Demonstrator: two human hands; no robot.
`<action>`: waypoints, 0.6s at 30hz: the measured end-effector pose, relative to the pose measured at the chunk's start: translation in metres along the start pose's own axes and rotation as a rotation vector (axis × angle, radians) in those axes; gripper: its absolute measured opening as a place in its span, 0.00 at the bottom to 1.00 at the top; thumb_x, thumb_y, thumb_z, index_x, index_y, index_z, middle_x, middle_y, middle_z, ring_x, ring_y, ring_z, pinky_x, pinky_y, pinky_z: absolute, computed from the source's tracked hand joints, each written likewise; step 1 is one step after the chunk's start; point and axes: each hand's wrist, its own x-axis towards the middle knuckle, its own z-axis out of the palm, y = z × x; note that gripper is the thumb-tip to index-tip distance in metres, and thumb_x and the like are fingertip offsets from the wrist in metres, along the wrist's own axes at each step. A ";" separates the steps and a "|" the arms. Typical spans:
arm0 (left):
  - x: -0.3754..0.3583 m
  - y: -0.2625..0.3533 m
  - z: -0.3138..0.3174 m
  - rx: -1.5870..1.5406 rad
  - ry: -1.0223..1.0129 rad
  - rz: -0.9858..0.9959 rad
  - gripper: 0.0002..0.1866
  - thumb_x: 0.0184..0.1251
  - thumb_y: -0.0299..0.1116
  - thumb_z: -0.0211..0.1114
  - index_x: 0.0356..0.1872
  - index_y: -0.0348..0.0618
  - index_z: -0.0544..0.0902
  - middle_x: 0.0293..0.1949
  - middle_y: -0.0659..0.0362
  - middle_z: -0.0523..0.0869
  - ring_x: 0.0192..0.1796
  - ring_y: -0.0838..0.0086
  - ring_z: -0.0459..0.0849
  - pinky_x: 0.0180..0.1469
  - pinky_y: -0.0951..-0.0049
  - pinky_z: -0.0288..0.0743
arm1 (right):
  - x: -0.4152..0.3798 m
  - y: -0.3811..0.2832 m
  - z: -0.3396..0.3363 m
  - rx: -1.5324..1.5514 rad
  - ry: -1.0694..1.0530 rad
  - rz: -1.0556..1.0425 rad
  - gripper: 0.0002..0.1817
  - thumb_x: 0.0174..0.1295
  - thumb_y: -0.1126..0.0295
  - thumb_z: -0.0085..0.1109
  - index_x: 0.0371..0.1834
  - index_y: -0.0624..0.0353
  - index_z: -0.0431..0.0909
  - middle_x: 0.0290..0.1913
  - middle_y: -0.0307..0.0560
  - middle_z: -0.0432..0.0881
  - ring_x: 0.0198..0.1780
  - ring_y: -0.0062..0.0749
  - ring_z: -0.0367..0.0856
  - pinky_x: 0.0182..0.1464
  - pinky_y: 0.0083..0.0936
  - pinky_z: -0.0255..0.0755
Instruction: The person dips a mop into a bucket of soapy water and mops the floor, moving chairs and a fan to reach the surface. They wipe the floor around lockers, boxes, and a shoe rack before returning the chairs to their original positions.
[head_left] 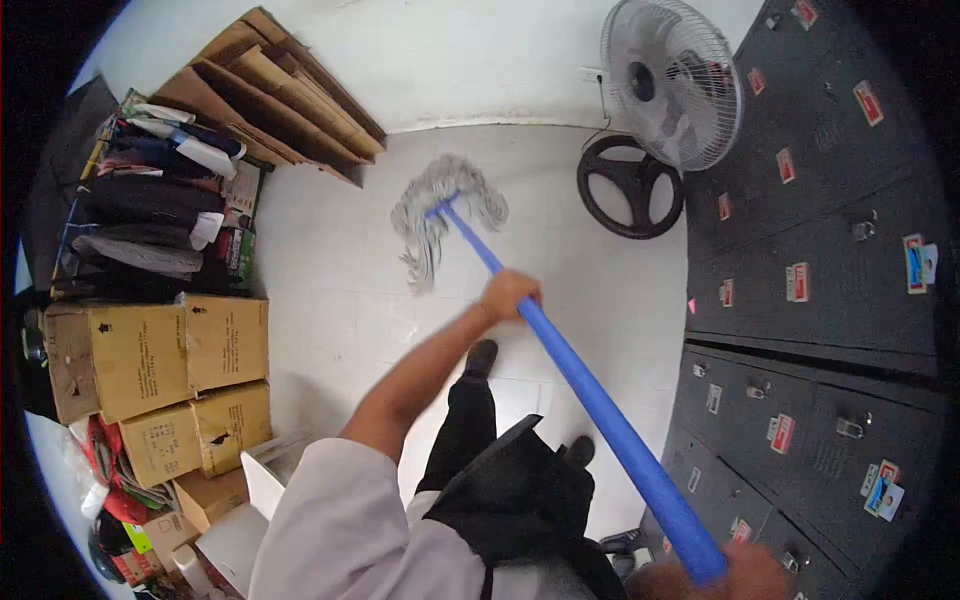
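A mop with a long blue handle [590,390] slants from the lower right up to its grey string head [445,195], which lies spread on the light tiled floor [340,260]. Partway along the handle, my left hand [510,295] is wrapped round it, below the mop head in view. My right hand [735,575], partly blurred at the bottom edge, closes round the handle's near end.
Flattened cardboard [270,95] leans on the back wall. Hanging clothes [150,210] and stacked boxes [150,360] line the left. A fan [672,85] with a round black base [630,187] stands at the back right, beside dark lockers [820,250]. My shoes are on the floor.
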 end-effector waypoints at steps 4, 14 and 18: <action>-0.003 -0.124 -0.056 0.243 0.279 -0.102 0.11 0.38 0.40 0.65 0.15 0.47 0.73 0.19 0.57 0.76 0.27 0.60 0.76 0.33 0.62 0.67 | -0.041 0.113 0.064 -1.002 -0.476 0.420 0.03 0.47 0.73 0.51 0.21 0.60 0.70 0.13 0.44 0.72 0.13 0.32 0.69 0.22 0.33 0.69; -0.041 -0.029 -0.026 0.454 0.039 -0.384 0.18 0.42 0.47 0.68 0.12 0.45 0.74 0.19 0.56 0.75 0.32 0.62 0.75 0.43 0.59 0.63 | -0.079 0.064 0.074 -0.307 0.076 0.356 0.16 0.54 0.68 0.50 0.10 0.57 0.62 0.09 0.40 0.66 0.11 0.29 0.66 0.21 0.28 0.67; -0.045 0.081 0.041 0.329 0.102 -0.223 0.21 0.41 0.46 0.68 0.07 0.43 0.71 0.13 0.53 0.72 0.24 0.58 0.73 0.32 0.62 0.65 | -0.102 -0.072 -0.002 -0.809 -0.097 0.390 0.18 0.52 0.66 0.50 0.07 0.56 0.59 0.07 0.38 0.64 0.10 0.26 0.65 0.18 0.27 0.66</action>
